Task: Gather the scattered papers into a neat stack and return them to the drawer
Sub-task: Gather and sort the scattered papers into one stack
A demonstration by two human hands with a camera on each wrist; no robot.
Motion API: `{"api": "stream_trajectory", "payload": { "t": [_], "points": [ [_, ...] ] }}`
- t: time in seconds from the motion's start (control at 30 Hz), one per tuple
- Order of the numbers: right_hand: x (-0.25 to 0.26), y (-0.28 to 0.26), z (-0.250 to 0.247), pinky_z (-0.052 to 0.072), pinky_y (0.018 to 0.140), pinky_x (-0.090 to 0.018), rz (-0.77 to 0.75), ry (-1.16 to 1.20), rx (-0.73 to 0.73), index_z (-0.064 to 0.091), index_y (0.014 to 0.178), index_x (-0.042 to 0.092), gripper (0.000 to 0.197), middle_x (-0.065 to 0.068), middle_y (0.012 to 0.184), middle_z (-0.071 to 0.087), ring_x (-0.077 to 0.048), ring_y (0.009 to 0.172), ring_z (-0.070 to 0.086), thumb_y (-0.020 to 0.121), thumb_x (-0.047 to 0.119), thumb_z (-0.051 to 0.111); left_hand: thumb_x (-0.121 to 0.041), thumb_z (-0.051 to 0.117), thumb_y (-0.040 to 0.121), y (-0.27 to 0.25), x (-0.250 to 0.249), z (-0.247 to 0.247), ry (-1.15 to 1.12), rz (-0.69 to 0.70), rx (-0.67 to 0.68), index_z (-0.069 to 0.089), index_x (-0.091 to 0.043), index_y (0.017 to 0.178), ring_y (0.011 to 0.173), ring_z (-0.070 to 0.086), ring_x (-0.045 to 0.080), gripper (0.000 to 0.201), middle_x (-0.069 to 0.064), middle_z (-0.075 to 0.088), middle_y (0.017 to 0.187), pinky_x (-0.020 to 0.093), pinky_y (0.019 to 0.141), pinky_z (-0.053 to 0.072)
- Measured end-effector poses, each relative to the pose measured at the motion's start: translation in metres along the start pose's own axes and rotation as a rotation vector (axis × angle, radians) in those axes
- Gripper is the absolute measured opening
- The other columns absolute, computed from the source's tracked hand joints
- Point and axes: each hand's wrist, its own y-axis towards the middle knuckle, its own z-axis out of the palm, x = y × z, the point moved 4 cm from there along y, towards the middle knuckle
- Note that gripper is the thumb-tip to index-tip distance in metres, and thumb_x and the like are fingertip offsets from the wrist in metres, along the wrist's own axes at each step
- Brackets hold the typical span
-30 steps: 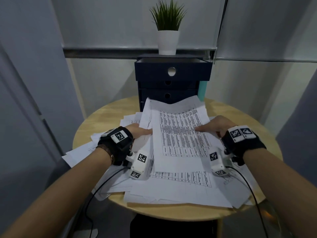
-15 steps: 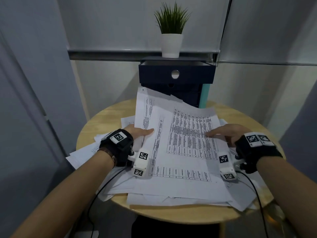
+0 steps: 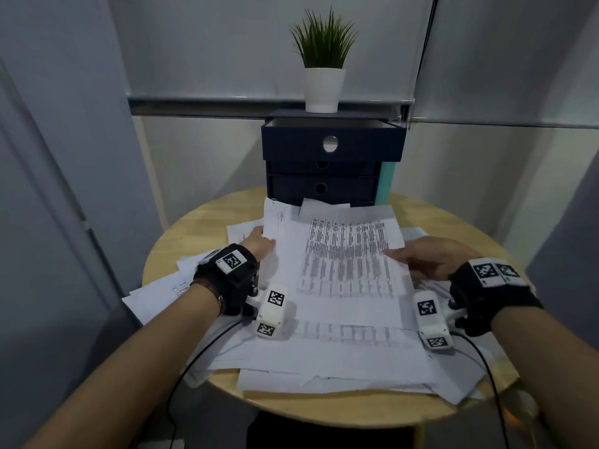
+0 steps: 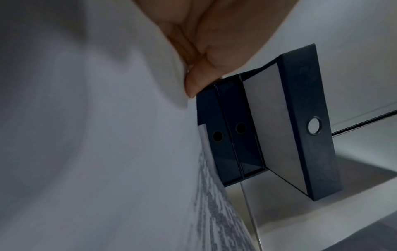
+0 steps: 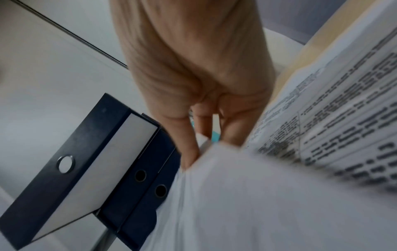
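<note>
White printed papers lie in a loose overlapping heap on the round wooden table. My left hand grips the left edge of the upper sheets, and my right hand grips their right edge with the thumb on top. The far edge of these sheets reaches the foot of the dark blue drawer unit. Its top drawer stands pulled out. In the left wrist view my left hand pinches the papers beside the open drawer. In the right wrist view my right hand has its fingers behind the papers.
A potted plant stands on top of the drawer unit. A teal object stands against the unit's right side. Loose sheets overhang the table's left edge, and more loose sheets lie at the front right. Walls close in behind.
Both hands have slid forward along the sides of the upper sheets. The sheets' far edge, tipped up half a second ago, now lies lower at the foot of the drawer unit.
</note>
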Motion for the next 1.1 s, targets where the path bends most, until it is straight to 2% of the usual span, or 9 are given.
{"api": "stream_trajectory", "payload": {
  "t": [0.07, 0.13, 0.33, 0.5, 0.6, 0.67, 0.77, 1.0, 1.1],
  "points": [
    [0.007, -0.006, 0.001, 0.048, 0.085, -0.041, -0.077, 0.074, -0.077, 0.056, 0.124, -0.002, 0.04, -0.024, 0.122, 0.06, -0.034, 0.097, 0.058, 0.087, 0.01, 0.066, -0.007, 0.043, 0.099, 0.001, 0.002, 0.009, -0.067, 0.029, 0.111, 0.033, -0.002, 0.143, 0.111, 0.057, 0.032, 0.045, 0.014, 0.051, 0.133, 0.035, 0.095, 0.047],
    [0.007, -0.002, 0.0, 0.049, 0.092, -0.049, -0.108, 0.116, -0.139, 0.056, 0.124, 0.0, 0.033, -0.023, 0.119, 0.063, -0.036, 0.1, 0.062, 0.092, 0.007, 0.057, -0.019, 0.05, 0.098, -0.003, 0.003, 0.014, -0.148, 0.003, 0.148, 0.042, 0.003, 0.137, 0.086, 0.06, 0.027, 0.045, 0.015, 0.06, 0.104, 0.032, 0.081, 0.05],
    [0.012, 0.003, -0.011, 0.049, 0.069, -0.031, -0.162, -0.204, -0.419, 0.068, 0.086, 0.002, 0.015, -0.012, 0.081, 0.066, -0.026, 0.073, 0.06, 0.089, 0.017, 0.065, -0.043, 0.038, 0.1, -0.014, -0.003, 0.004, 0.269, -0.021, 0.056, 0.02, 0.002, 0.149, 0.138, 0.036, 0.033, 0.069, 0.018, 0.032, 0.153, 0.037, 0.111, 0.033],
    [0.01, -0.006, -0.003, 0.052, 0.077, -0.034, 0.049, -0.256, -0.18, 0.062, 0.105, -0.002, 0.025, -0.017, 0.101, 0.063, -0.026, 0.088, 0.058, 0.086, 0.013, 0.069, -0.064, 0.033, 0.092, -0.005, 0.006, -0.002, 0.216, -0.052, -0.002, 0.04, 0.0, 0.142, 0.124, 0.052, 0.036, 0.081, 0.023, 0.052, 0.137, 0.033, 0.097, 0.042],
    [0.005, -0.006, 0.012, 0.054, 0.076, -0.035, 0.052, -0.319, -0.12, 0.061, 0.096, 0.002, 0.026, -0.015, 0.092, 0.062, -0.025, 0.084, 0.057, 0.083, 0.021, 0.072, -0.087, 0.059, 0.053, -0.002, 0.009, 0.005, 0.098, -0.044, 0.119, 0.045, -0.005, 0.138, 0.118, 0.058, 0.037, 0.119, 0.019, 0.057, 0.132, 0.045, 0.102, 0.045],
    [0.004, -0.006, 0.022, 0.051, 0.067, -0.031, 0.049, -0.367, -0.109, 0.06, 0.09, 0.002, 0.033, -0.009, 0.082, 0.056, -0.023, 0.077, 0.054, 0.081, 0.03, 0.075, -0.065, 0.084, 0.046, -0.011, 0.001, 0.011, 0.081, 0.011, 0.18, 0.039, -0.007, 0.141, 0.121, 0.055, 0.033, 0.12, 0.012, 0.054, 0.137, 0.037, 0.103, 0.044],
    [0.005, -0.003, 0.022, 0.047, 0.053, -0.023, -0.034, -0.11, -0.176, 0.052, 0.11, 0.004, 0.037, -0.006, 0.081, 0.048, -0.016, 0.069, 0.051, 0.087, 0.028, 0.068, -0.012, 0.065, 0.089, -0.023, -0.011, 0.012, -0.087, 0.124, 0.163, 0.029, -0.008, 0.147, 0.133, 0.044, 0.027, 0.069, 0.009, 0.045, 0.146, 0.029, 0.103, 0.034],
    [0.013, -0.016, 0.039, 0.058, 0.059, -0.033, -0.058, 0.471, 0.151, 0.067, 0.095, 0.007, 0.025, -0.011, 0.082, 0.072, -0.023, 0.066, 0.071, 0.097, 0.027, 0.052, -0.035, 0.063, 0.087, -0.025, -0.016, 0.012, -0.318, 0.189, 0.193, 0.04, -0.01, 0.142, 0.133, 0.041, 0.024, 0.065, 0.004, 0.046, 0.144, 0.042, 0.113, 0.027],
    [0.018, -0.017, 0.038, 0.061, 0.068, -0.038, -0.12, 0.394, 0.172, 0.062, 0.103, 0.004, 0.016, -0.013, 0.086, 0.075, -0.023, 0.072, 0.074, 0.097, 0.013, 0.05, -0.018, 0.071, 0.083, -0.025, -0.018, 0.016, -0.213, 0.17, 0.26, 0.052, -0.009, 0.132, 0.123, 0.052, 0.026, 0.054, 0.01, 0.056, 0.136, 0.048, 0.113, 0.033]
  ]
}}
